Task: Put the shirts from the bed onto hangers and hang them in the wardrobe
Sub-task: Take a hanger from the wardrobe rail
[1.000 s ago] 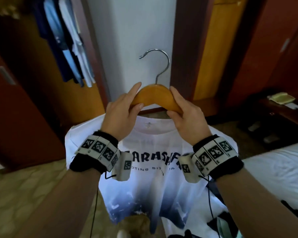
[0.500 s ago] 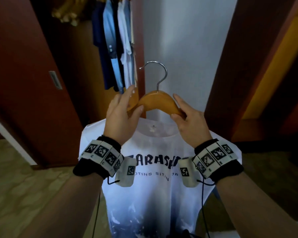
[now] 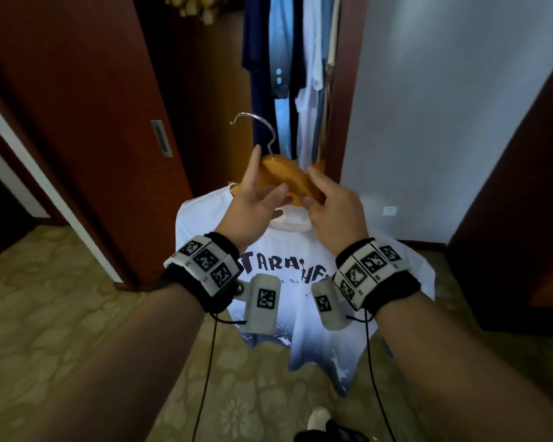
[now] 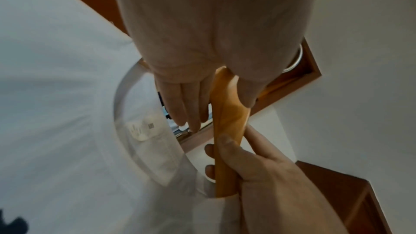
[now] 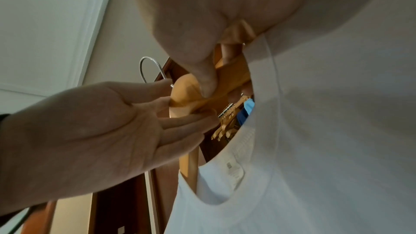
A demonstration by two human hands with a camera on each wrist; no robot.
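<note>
You stand on a beige patterned floor (image 3: 61, 330); ahead of you a dark red-brown sliding door (image 3: 87, 122) with a recessed metal pull (image 3: 161, 138) stands beside an opening where dark blue, light blue and white clothes (image 3: 288, 68) hang; to your right runs a plain white wall (image 3: 454, 106) with a small white socket plate (image 3: 389, 211) low down; a dark wooden panel (image 3: 524, 218) closes the far right; the light is dim and soft.
</note>
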